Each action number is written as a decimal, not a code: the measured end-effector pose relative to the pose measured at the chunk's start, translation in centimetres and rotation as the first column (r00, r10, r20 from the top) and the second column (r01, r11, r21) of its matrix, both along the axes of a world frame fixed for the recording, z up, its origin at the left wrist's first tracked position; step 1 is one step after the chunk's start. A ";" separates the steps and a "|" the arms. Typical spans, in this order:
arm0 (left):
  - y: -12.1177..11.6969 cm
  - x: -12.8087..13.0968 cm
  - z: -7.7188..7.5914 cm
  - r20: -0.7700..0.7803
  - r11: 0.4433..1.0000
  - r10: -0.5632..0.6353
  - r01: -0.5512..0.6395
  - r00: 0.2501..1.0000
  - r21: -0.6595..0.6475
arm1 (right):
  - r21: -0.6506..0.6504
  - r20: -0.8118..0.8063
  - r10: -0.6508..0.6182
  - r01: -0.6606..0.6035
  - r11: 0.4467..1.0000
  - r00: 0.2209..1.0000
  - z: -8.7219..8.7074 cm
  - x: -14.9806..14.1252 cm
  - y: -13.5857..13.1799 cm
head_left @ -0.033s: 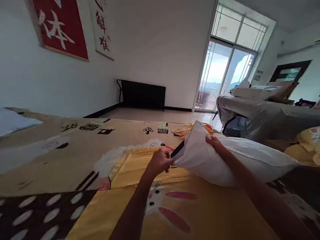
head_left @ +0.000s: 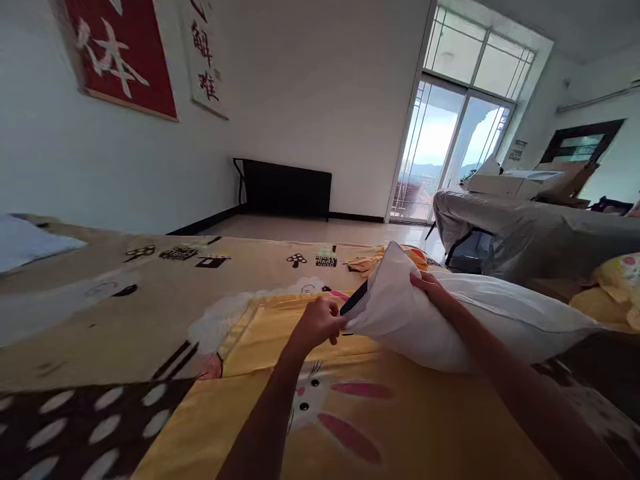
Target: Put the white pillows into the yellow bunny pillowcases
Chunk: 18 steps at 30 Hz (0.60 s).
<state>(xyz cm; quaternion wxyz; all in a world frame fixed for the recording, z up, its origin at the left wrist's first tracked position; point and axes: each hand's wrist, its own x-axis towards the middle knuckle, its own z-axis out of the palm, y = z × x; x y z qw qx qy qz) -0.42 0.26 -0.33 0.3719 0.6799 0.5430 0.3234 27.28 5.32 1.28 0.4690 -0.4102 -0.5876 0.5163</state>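
Note:
A plump white pillow [head_left: 420, 327] is tilted up at its near-left end, where a dark edge or lining shows along the side. My left hand [head_left: 321, 321] is closed, its thumb and fingers pinching the pillow's lower left corner. Over the pillow's upper side lies my right hand [head_left: 431, 289], its fingers curled on the white fabric and gripping it. Under both arms a yellow pillowcase [head_left: 430, 413] with a rabbit print is spread flat; the pillow covers part of it.
A beige patterned blanket [head_left: 165, 300] covers the bed. Another white pillow [head_left: 35, 243] lies far left. At right are a yellow plush toy [head_left: 617, 287] and a plastic-covered table [head_left: 530, 227] with boxes. A black panel [head_left: 287, 190] leans against the wall.

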 end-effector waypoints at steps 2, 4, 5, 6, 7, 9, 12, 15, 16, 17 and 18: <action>0.5 -0.7 -0.6 0.008 0.999 -0.028 0.028 1.000 -0.017 | -0.039 0.013 -0.005 0.006 0.999 1.000 -0.5 -0.1 0.2; 0.9 -1.2 -1.0 0.005 0.998 -0.059 0.060 0.998 -0.031 | -0.065 0.056 -0.010 0.013 0.998 0.998 -0.8 0.1 0.5; 1.0 -1.3 -1.1 -0.001 0.996 -0.077 0.077 0.997 -0.036 | -0.068 0.088 -0.012 0.018 0.997 0.996 -0.9 0.2 0.7; 1.1 -1.3 -1.1 -0.012 0.995 -0.094 0.094 0.995 -0.040 | -0.063 0.120 -0.014 0.022 0.998 0.993 -1.0 0.4 0.8; 1.1 -1.3 -1.2 -0.026 0.993 -0.111 0.110 0.993 -0.043 | -0.054 0.148 -0.022 0.030 0.998 0.989 -1.0 0.5 1.0; 1.2 -1.2 -1.2 -0.063 0.990 -0.134 0.132 0.989 -0.045 | -0.009 0.223 -0.038 0.041 0.999 0.974 -1.0 0.5 1.2; 1.3 -0.9 -1.4 -0.131 0.991 -0.134 0.130 0.982 -0.037 | 0.169 0.453 -0.046 -0.036 0.985 0.890 -1.0 -0.4 1.3; 1.4 -0.8 -1.4 -0.190 0.991 -0.137 0.133 0.972 -0.034 | 0.413 0.638 -0.174 -0.142 0.900 0.750 -1.3 -1.6 1.3; 1.3 -1.0 -1.3 -0.199 0.989 -0.146 0.142 0.969 -0.034 | 0.479 0.655 -0.250 -0.135 0.868 0.713 -1.4 -1.9 1.2; 1.2 -1.3 -1.1 -0.206 0.987 -0.161 0.158 0.965 -0.034 | 0.528 0.658 -0.321 -0.113 0.841 0.681 -1.5 -2.1 1.1; 1.0 -1.7 -0.8 -0.197 0.983 -0.181 0.177 0.963 -0.037 | 0.564 0.651 -0.381 -0.082 0.822 0.657 -1.5 -2.2 0.8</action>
